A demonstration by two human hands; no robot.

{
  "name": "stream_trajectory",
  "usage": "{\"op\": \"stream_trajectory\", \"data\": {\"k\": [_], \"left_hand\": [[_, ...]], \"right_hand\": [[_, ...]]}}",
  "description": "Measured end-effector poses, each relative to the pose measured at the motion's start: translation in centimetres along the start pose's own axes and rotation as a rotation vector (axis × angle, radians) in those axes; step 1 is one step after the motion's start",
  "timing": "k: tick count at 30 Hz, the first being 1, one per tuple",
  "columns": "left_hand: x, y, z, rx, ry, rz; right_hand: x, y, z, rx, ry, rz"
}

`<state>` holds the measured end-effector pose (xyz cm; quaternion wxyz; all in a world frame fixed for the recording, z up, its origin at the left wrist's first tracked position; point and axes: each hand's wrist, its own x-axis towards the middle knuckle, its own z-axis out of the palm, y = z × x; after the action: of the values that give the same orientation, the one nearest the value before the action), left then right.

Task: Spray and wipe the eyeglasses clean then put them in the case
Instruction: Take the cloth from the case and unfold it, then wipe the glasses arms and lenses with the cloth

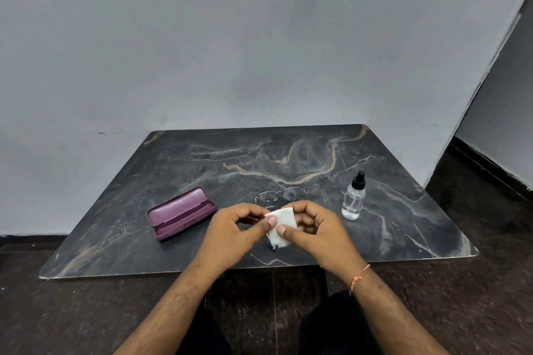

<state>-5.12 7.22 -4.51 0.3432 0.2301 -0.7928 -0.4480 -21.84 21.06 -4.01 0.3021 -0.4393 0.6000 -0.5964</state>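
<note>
1. Pinching a white wipe point(281, 226) from both sides, the left hand point(236, 235) and right hand point(315, 229) hold it above the marble table point(389, 228).
2. The eyeglasses point(279, 195) lie at 12 o'clock, just beyond the hands.
3. The open purple case point(181, 213) sits at 9 o'clock.
4. The spray bottle point(354, 196) stands at 2 o'clock.

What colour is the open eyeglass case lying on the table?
The hard open eyeglass case is purple, a plum shade, inside and out; the head view shows it.
</note>
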Motion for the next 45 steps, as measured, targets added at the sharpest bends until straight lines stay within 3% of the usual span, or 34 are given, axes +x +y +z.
{"op": "stream_trajectory", "data": {"k": [3,7,12,16,24,36,45], "left_hand": [[0.1,-1.7,0.1,-0.001,0.062,-0.022],[0.9,-5.5,-0.2,0.198,0.153,0.027],[3.5,-8.3,-0.1,0.447,0.057,0.088],[5.3,-8.4,0.5,0.475,0.06,0.19],[5.7,-7.9,0.9,0.552,0.085,0.396],[5.5,-8.2,0.7,0.529,0.003,0.387],[5.6,-8.5,0.7,0.535,-0.047,0.426]], "right_hand": [[-0.2,0.9,0.2,0.063,0.064,0.062],[-0.4,2.2,0.0,0.067,0.211,0.094],[-0.5,3.4,-0.4,-0.082,0.352,0.074],[-0.4,3.8,-0.4,-0.24,0.409,0.012],[1.9,4.4,-0.3,-0.481,0.441,-0.063],[6.9,6.3,1.7,-0.721,0.458,-0.215],[7.3,7.0,2.1,-0.759,0.265,-0.205]]}}
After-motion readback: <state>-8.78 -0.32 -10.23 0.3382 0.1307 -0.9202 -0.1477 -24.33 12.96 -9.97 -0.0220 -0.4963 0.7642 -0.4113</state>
